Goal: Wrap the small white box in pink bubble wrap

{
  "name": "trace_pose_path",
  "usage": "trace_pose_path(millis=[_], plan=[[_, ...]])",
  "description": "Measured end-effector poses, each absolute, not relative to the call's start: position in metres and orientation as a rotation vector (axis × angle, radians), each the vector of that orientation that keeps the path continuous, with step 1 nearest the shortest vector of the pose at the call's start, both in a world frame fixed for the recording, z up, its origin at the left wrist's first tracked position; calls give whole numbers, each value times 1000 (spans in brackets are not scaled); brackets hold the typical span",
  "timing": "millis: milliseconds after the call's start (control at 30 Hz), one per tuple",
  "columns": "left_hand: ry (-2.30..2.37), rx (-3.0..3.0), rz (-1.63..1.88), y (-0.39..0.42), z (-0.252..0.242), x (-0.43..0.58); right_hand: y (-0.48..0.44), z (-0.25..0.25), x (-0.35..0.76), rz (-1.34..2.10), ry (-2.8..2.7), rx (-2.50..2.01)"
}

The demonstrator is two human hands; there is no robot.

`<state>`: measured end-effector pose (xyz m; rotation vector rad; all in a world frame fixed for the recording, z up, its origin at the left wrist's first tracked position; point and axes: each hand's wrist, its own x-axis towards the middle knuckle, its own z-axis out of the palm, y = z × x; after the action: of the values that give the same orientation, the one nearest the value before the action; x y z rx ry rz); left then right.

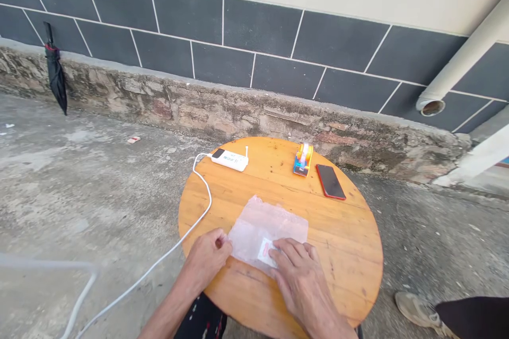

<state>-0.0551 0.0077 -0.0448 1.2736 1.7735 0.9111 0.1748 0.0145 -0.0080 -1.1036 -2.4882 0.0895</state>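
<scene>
A clear plastic bag [267, 225] with a small white label [265, 252] lies flat on the round wooden table [350, 243]. My left hand [207, 257] has its fingers curled and pinches the bag's near left corner. My right hand [296, 278] lies flat with fingers stretched out, pressing the bag's near edge beside the label.
At the back of the table are a white power bank [230, 159] with a white cable [201, 206] trailing off left, a tape dispenser [303, 159] and a red phone [330, 181]. A folded umbrella [55, 71] leans on the wall. A person's shoe [415, 308] is at lower right.
</scene>
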Motion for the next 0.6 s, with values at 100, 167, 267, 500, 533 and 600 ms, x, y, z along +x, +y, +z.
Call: trace_pose_path(millis=[100,167,267,500,533,600], plan=[[1746,1170,931,9,-44,-54,14,-7,174,80,-2483,-1101],[1723,1105,963,10,-41,-52,14,-7,174,56,-2480,-1096],[1724,1067,949,13,-37,-49,14,-8,173,-5,-2480,-1067],[1643,1252,871,20,-37,-45,15,-26,171,-173,-2413,-1037],[1633,1249,879,20,-35,-43,15,-27,171,-175,-2424,-1038],[1603,1227,916,19,-31,-39,16,-28,170,-201,-2446,-1038]])
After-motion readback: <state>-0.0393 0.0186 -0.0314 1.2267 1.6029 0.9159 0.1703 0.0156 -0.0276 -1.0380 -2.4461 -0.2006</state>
